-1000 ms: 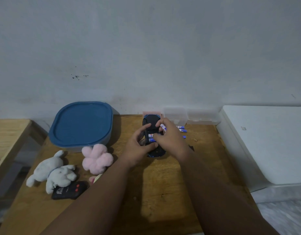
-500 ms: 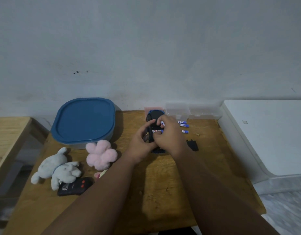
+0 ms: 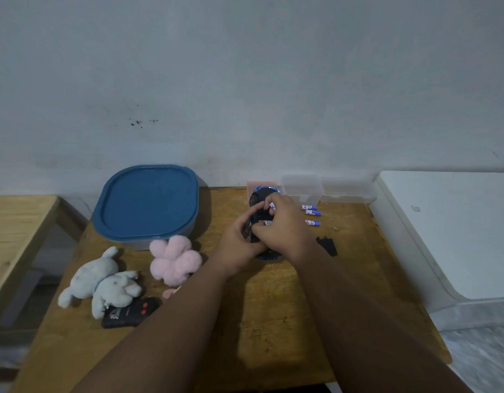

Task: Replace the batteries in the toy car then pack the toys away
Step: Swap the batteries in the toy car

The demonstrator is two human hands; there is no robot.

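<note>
Toy car (image 3: 258, 197) upturned, frame centre, on wooden table (image 3: 273, 313). Your left hand (image 3: 239, 246) grips its side, fingers curled. Your right hand (image 3: 286, 229) pinches battery (image 3: 272, 206) at underside. Three loose batteries (image 3: 313, 213) just right.

Black-and-blue plastic toy car (image 3: 260, 194): underside up, rear of wooden table (image 3: 273, 307). White-and-blue cylindrical batteries (image 3: 313, 212): three lying loose just right of it.

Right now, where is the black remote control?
In the head view the remote control lies on the left side of the table, beside the grey plush rabbit, near the pink plush.
</note>
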